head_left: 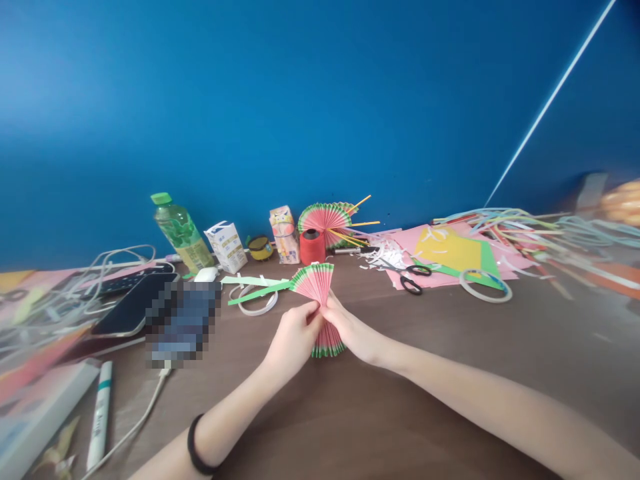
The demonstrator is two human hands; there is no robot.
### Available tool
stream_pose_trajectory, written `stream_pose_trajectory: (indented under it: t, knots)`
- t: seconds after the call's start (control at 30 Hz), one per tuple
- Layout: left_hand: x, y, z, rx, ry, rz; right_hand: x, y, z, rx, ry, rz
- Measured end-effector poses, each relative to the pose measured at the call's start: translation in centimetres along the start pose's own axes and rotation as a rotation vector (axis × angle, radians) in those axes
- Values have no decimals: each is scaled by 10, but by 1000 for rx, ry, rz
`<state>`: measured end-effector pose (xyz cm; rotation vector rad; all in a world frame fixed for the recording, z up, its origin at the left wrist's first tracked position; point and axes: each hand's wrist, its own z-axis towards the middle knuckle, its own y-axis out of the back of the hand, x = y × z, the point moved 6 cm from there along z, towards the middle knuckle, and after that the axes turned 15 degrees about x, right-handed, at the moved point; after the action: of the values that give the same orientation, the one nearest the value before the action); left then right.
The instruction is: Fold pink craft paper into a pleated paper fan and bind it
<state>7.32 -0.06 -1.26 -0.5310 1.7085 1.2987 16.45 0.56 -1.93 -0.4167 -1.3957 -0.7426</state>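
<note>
A pleated paper fan [315, 281], pink with a green edge, is pinched at its middle between my two hands. Its folds spread out above and below the pinch, like a bow. My left hand [295, 333] is closed on it from the left, thumb and fingertips at the centre. From the right, my right hand [353, 330] presses its fingers against the same folded middle. Green paper strips [257, 292] lie just left of the fan's upper part, over a roll of clear tape [260, 303]. Behind stands a spool of red thread [313, 248].
Finished-looking pink fans [325, 217] with yellow sticks lean at the wall. Black-handled scissors [413, 283], paper scraps [387, 257] and a tape ring [485, 287] lie right. Left are a green bottle [183, 233], a carton [226, 247], phones [135, 303], cables and a marker [100, 417].
</note>
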Motion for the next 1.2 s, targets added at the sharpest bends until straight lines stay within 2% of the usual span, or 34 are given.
stream_pose_trajectory:
  t: [0.33,0.47,0.6,0.77,0.87,1.07,1.2]
  knots:
    - [-2,0,-1,2,-8,-55,6,0,1,-15,-22,-32]
    - [-5,4,1,-6,-30,-127,10,10,2,-70,46,-31]
    - [-8,12,3,2,-20,-282,3,26,4,-140,23,107]
    - [-10,5,1,108,-30,-400,-8,20,7,24,-30,341]
    - [-10,-1,0,155,-26,-428,-9,18,7,46,-9,453]
    - [-15,-1,-1,153,-95,-348,-8,24,5,-5,13,477]
    - [-12,-6,1,188,-60,-356,-13,25,4,-51,-26,490]
